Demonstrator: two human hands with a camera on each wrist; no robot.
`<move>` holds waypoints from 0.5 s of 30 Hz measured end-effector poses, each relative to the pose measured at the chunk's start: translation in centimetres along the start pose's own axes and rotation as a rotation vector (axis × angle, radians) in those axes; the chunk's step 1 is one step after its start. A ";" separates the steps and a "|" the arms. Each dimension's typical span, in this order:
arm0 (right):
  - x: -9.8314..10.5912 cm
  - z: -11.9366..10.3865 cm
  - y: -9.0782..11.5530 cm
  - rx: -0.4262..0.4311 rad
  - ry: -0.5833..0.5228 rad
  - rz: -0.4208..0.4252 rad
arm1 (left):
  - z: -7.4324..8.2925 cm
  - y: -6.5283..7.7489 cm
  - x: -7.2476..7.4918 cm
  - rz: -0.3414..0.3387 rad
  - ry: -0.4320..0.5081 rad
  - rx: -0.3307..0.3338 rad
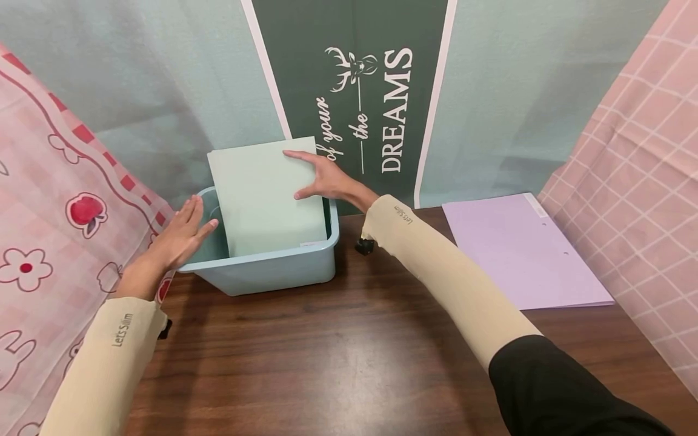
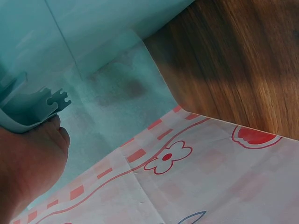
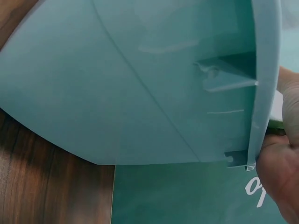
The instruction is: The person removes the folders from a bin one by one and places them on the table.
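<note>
A light blue plastic bin (image 1: 272, 269) stands on the table against the back curtain. Light green file folders (image 1: 267, 194) stand upright in it, tilted back and rising well above the rim, with a small white label low on the front one. My right hand (image 1: 329, 175) grips their right edge, thumb and one finger across the front face; the other fingers are hidden. In the right wrist view that hand (image 3: 280, 177) shows just past the bin wall (image 3: 117, 93). Fingers straight, my left hand (image 1: 177, 236) rests at the bin's left rim.
Lilac folders (image 1: 523, 254) with punched holes and a white label lie flat on the wooden table (image 1: 349, 363) to the right. Pink patterned cloth (image 1: 49, 200) borders the left side, and a pink grid cloth (image 1: 643, 157) the right. A lettered curtain (image 1: 354, 30) hangs behind.
</note>
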State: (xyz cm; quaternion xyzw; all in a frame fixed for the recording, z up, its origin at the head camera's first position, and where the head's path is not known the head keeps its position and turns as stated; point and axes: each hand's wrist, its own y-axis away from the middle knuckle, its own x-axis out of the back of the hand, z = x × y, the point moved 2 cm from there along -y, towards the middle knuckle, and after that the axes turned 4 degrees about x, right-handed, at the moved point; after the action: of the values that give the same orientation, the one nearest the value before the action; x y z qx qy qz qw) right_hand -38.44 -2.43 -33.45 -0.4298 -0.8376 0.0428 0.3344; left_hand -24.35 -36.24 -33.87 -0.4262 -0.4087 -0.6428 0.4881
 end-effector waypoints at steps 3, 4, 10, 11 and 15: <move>0.1 0.1 0.0 -0.012 0.017 0.018 | 0.0 0.0 0.0 0.001 -0.006 0.004; 0.1 0.2 0.1 -0.014 0.025 0.027 | 0.0 0.0 0.0 0.001 -0.009 0.005; 0.3 0.3 0.3 -0.031 0.028 0.085 | 0.0 -0.1 0.1 -0.011 -0.016 0.017; 0.3 0.3 0.4 -0.038 0.017 0.091 | 0.0 -0.1 0.1 -0.014 -0.015 0.019; 0.3 0.2 0.6 -0.055 -0.026 0.111 | 0.0 -0.1 0.1 -0.020 -0.012 0.019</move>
State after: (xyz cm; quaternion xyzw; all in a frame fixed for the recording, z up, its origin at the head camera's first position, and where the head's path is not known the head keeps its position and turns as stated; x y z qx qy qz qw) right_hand -38.29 -1.76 -33.67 -0.4842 -0.8176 0.0439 0.3085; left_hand -24.42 -36.30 -33.83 -0.4211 -0.4220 -0.6412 0.4832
